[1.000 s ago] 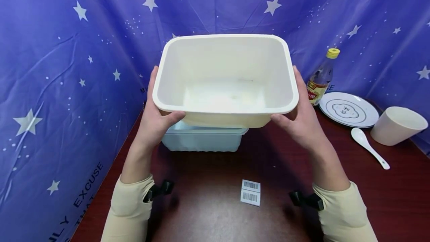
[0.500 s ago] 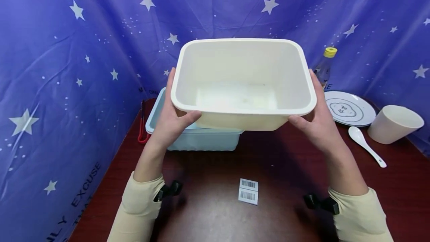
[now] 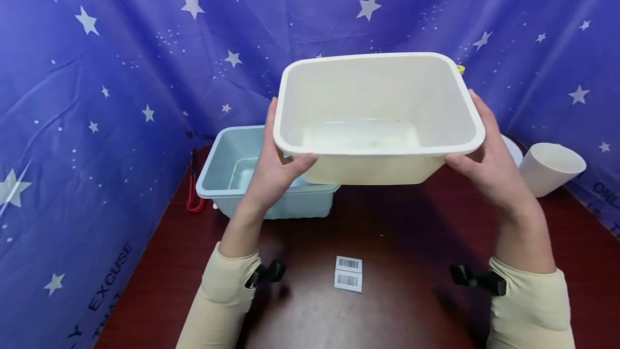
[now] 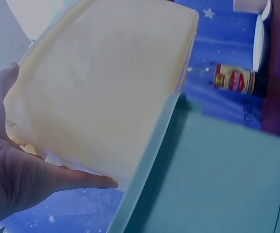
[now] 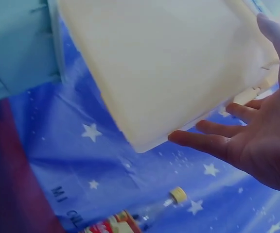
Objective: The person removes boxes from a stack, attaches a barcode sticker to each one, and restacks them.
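Head view: two hands hold one cream basin (image 3: 378,117); one blue basin (image 3: 227,168) beneath.

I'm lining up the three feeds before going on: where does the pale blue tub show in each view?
Head: pale blue tub sits on the table at centre left, partly behind the left hand.
Left wrist: it fills the lower right, rim running diagonally.
Right wrist: only a corner at upper left.
Shared landmark: the cream tub, held by both hands, right hand.
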The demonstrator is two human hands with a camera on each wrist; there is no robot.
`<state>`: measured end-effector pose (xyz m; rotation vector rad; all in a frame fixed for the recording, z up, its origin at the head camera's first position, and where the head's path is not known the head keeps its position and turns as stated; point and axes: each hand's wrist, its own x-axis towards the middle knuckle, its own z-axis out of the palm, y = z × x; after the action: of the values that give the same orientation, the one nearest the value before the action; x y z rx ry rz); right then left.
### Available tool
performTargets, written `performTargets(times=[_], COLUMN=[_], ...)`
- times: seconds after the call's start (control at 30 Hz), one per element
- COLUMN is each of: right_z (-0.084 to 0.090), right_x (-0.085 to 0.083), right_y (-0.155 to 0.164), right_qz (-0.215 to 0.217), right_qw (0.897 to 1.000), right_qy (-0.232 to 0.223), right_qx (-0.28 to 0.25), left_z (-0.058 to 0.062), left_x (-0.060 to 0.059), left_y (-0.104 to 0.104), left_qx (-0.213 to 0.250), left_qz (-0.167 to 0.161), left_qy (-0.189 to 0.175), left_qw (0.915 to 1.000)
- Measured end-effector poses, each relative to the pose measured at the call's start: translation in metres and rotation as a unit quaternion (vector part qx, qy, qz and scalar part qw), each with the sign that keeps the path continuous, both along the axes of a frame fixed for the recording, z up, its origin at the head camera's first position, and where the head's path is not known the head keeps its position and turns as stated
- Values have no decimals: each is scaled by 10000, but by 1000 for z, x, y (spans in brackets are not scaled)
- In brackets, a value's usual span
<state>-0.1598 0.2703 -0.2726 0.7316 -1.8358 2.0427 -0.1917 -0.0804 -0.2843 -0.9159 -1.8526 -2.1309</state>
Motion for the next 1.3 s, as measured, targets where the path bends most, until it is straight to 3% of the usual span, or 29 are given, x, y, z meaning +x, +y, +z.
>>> performTargets(times=[0.27,0.43,0.73,0.97,1.3], right_z=[-3,-3,-3,-9,-20], right_x=[2,5,10,11,9], right_y=[28,40,63,82,103], right_qz=[359,617,525,391,604], right_qw=[9983,9956,9948,9969,9964], right_qy=[266,126,133,52,-163], right_qx=[-382,-698,-861,-674,-575], left_z=[-1,-1,-4,-15,-34], left_x=[-3,-2,-2,-3,-4], left_y=[30,45,71,88,109], left_qx=[108,106,-21,55,245], left_qz=[-115,-97,49,11,-82], left_qy=[90,170,135,3,12], left_qw=[9998,9998,9999,10000,9997])
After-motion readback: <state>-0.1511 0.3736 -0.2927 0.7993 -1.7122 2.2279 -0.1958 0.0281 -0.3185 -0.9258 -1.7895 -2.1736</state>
